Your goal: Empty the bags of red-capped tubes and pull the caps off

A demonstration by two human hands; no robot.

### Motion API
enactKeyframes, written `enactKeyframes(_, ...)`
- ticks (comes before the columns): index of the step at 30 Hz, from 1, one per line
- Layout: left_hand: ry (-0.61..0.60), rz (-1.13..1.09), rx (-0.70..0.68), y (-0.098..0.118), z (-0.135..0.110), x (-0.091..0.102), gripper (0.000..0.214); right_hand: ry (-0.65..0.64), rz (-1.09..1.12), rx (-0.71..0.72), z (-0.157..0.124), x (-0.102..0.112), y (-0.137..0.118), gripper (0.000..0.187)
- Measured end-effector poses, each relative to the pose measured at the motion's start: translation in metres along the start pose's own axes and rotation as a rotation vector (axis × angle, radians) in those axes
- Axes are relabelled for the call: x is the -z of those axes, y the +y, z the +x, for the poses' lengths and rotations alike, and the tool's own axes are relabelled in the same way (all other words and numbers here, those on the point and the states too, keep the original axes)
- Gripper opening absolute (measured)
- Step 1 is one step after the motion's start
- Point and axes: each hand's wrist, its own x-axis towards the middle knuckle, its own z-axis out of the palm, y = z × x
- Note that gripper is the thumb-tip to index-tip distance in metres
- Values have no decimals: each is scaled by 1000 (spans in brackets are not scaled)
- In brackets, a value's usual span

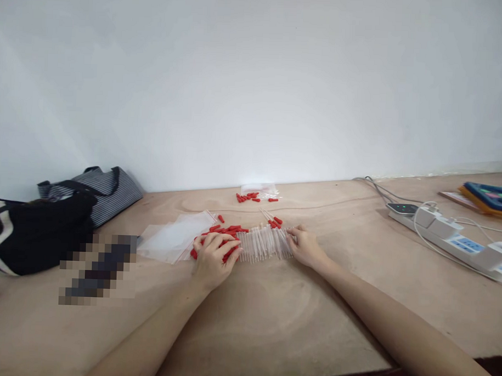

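My left hand (215, 258) rests over a pile of red rubber dropper bulbs (233, 229), fingers curved and apart, with red showing between them. Its fingertips come close to the left end of a row of thin clear dropper tubes (259, 246), which lie side by side. At the right end of that row is my right hand (304, 244), its thumb and fingers closed on the outermost clear tube. Just above the row, a few tubes with red bulbs fitted (276, 222) lie slanted. Part of the bulb pile is hidden under my left hand.
Clear zip bags (171, 234) lie left of the bulbs. Farther back sit another clear bag (259, 189) and several loose red bulbs (246, 197). A black bag (43, 230) and striped bag (119, 189) stand left. A power strip (459, 239) with cables lies right.
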Motion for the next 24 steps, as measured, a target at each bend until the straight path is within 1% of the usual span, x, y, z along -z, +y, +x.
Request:
enactKeyframes(3,25,2,14,-4,1,1,14,-37,-7,-225,5,15,17,23)
enactKeyframes(5,22,-1,19,-6,2,1,14,-51,-28,-306,5,24,29,26)
enactKeyframes(6,16,-3,20,-6,1,1,14,-60,-32,-323,4,26,33,26)
enactKeyframes(9,-14,-13,13,-5,0,0,11,-112,-6,-337,1,25,38,20)
enactKeyframes(12,-33,-26,0,-3,-2,-1,11,-148,50,-322,3,17,35,16)
enactKeyframes(18,-36,-23,7,-3,-1,0,12,-135,124,-305,16,2,33,20)
enactKeyframes(24,-47,-18,5,-4,-2,-1,12,-123,158,-307,19,-1,39,22)
